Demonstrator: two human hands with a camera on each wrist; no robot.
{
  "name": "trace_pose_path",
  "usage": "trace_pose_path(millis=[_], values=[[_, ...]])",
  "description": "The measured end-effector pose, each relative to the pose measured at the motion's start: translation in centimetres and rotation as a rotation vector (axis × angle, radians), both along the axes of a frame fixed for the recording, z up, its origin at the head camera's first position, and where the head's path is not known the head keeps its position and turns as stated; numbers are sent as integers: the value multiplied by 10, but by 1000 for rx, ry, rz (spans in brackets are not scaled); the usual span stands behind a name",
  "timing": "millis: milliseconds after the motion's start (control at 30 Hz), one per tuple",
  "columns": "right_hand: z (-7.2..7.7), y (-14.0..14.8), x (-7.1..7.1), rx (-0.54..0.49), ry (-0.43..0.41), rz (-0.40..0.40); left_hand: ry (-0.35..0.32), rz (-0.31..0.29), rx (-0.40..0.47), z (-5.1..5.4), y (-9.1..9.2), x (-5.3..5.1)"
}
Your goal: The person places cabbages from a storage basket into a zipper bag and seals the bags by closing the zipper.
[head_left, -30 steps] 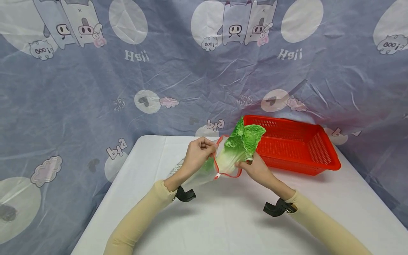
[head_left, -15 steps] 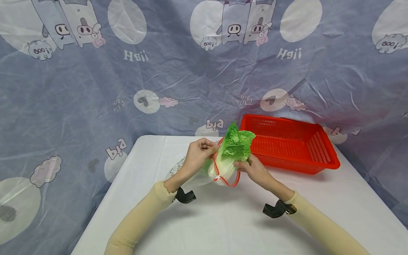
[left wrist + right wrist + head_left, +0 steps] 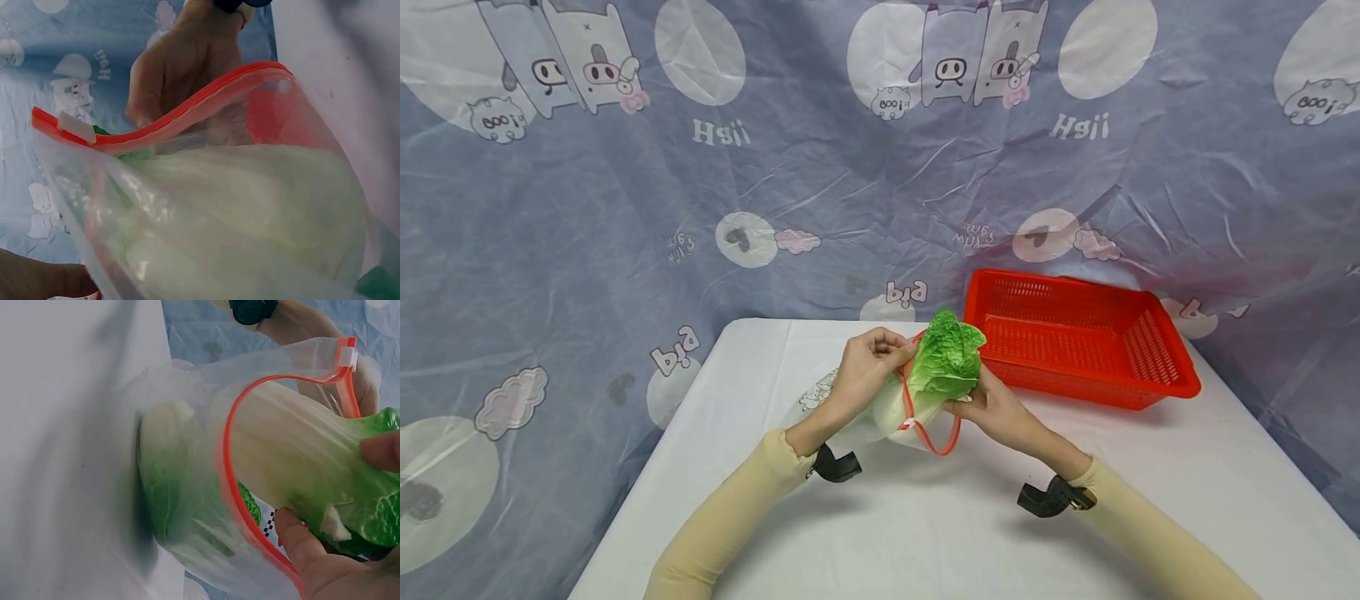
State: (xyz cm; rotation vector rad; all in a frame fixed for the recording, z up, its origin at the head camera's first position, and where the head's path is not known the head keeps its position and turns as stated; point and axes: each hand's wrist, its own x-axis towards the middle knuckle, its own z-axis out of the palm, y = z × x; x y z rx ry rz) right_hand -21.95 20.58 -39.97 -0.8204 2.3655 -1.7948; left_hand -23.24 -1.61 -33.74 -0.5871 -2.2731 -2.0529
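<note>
My right hand (image 3: 1000, 410) grips a Chinese cabbage (image 3: 947, 362), its pale stem end inside the mouth of a clear zip bag (image 3: 206, 537) and its green leaves outside. My left hand (image 3: 867, 367) pinches the bag's red-edged rim beside the leaves. In the right wrist view, thumb and fingers lie on opposite sides of the cabbage, and a second green-and-white cabbage (image 3: 172, 469) lies deeper inside the bag. A white slider (image 3: 349, 357) sits at one end of the red zip strip. The left wrist view shows the pale stem (image 3: 250, 200) through the plastic.
A red perforated plastic basket (image 3: 1075, 379) stands at the back right of the white-covered table (image 3: 940, 533). Behind the table hangs a blue-grey printed cloth (image 3: 820, 167).
The right hand has moved the cabbage left and downward, so more of its stem is inside the bag. The red rim loop has sagged lower. The left hand has stayed nearly still.
</note>
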Motion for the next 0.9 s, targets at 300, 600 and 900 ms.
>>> trace_pose_path(millis=[300, 600, 900], values=[[-10, -2, 1, 147, 114, -30, 11, -4, -48, -12, 5, -8], [-12, -18, 4, 355, 147, -65, 56, -3, -53, -23, 9, -10], [-11, -42, 4, 524, 18, -290, 135, -25, -159, -22, 14, 0]])
